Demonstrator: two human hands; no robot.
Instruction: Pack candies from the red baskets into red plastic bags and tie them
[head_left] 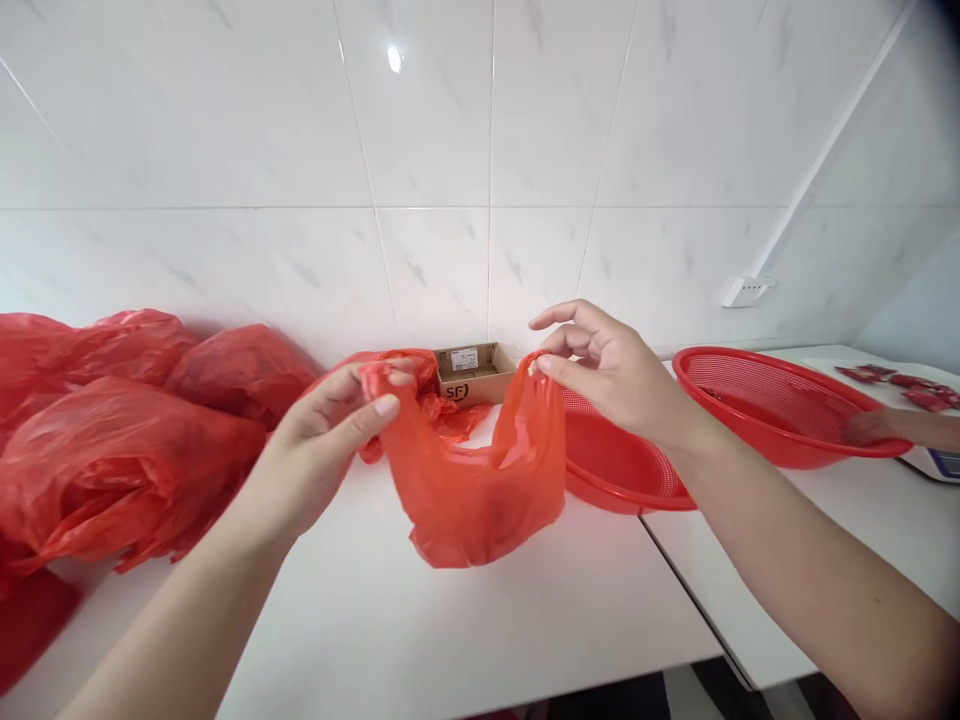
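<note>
Red bag (484, 505) hangs below, btwn L fingers (361, 426) & R fingers (574, 374).

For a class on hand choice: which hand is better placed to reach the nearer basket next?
The right hand, likely: it holds the bag on the basket side; the left hand holds the opposite side.

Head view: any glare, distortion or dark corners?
Head view: small bright reflection on the tiled wall; head view: red bag clear of that reflection; head view: upper right corner darkened; head view: upright tile seams fan out toward the top; head view: fine print on box label illegible.
</note>
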